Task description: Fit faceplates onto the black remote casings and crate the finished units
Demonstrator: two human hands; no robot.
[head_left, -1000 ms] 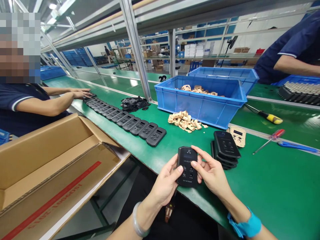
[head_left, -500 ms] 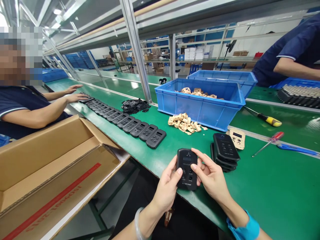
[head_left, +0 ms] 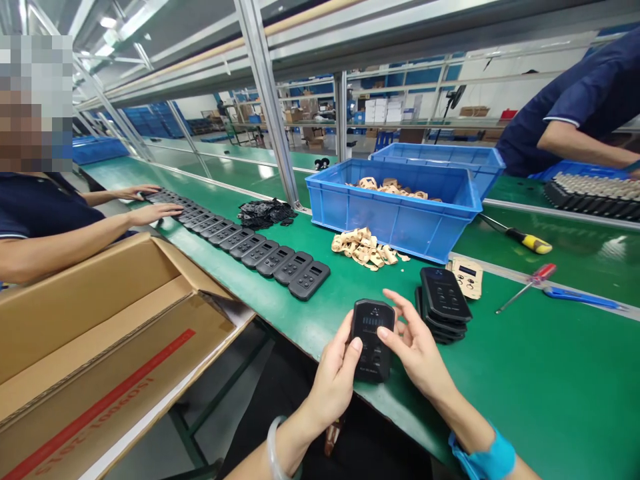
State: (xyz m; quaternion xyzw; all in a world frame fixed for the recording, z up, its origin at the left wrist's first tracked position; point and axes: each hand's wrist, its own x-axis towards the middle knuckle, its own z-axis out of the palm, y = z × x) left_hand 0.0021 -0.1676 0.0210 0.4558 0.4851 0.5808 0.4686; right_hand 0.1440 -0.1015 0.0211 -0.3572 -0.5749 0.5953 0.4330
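Observation:
My left hand [head_left: 333, 373] is closed around the left side of a black device casing [head_left: 373, 347], its thumb on the front. The casing is tilted up towards me, showing a display window and buttons. My right hand [head_left: 417, 347] is at its right side, thumb tip over the face and index finger raised off the top corner. Its fingers are apart. To the right, a stack of similar black casings [head_left: 445, 293] stands on the green table [head_left: 540, 373]. Beside that stack lies a cream adhesive backing sheet [head_left: 469, 278] with cut-outs.
Casings [head_left: 309, 280] run in a row to a co-worker's hands [head_left: 157, 212]. Black scraps [head_left: 267, 213] and peeled backing [head_left: 365, 247] lie near a blue bin [head_left: 390, 213]. Screwdrivers [head_left: 530, 241] and a blue cutter [head_left: 583, 298] are right; a cardboard box [head_left: 100, 373] is left.
My right index finger has lifted off the casing's top corner, and the right-hand fingers have loosened from its edge. My left hand still holds it. The co-worker's hands have shifted along the row.

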